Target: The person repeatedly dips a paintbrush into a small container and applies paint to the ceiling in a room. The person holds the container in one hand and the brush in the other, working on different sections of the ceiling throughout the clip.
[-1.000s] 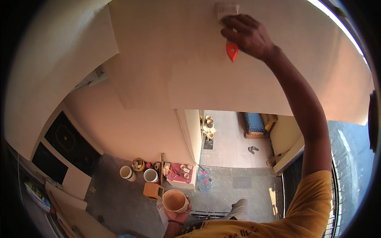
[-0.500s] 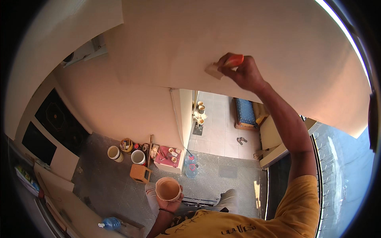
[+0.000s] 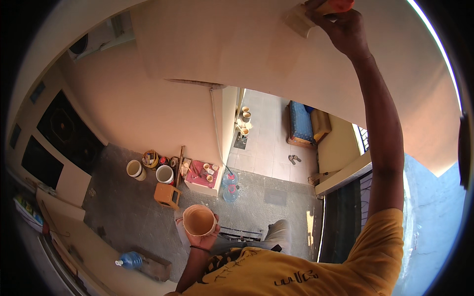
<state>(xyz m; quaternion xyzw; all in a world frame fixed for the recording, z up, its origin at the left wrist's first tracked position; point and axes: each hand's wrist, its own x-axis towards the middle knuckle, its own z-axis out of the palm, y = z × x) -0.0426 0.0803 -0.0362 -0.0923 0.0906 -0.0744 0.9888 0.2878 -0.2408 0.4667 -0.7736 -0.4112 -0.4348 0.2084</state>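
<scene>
My right hand (image 3: 348, 32) is closed round a wide paintbrush (image 3: 297, 20) with a red handle, raised high near the top of the view, its pale bristles at the peach surface (image 3: 222, 44) of an overhanging wall. My left hand (image 3: 208, 234), low in the middle, grips a round pot (image 3: 198, 221) with light brownish paint inside, held in front of my body above the floor far below.
Below stand buckets (image 3: 164, 174), an orange stool (image 3: 167, 196), a ledge with a pink top (image 3: 202, 173), water jugs (image 3: 230, 192) and a lying jug (image 3: 129, 260). A doorway shows tiles (image 3: 266, 163), pots and a blue-covered seat (image 3: 299, 123). Dark doors (image 3: 64, 133) are at left.
My right hand and brush went down from the top, then back up and to the right. The view has shifted, so the floor, pot and left hand appear higher and further left.
</scene>
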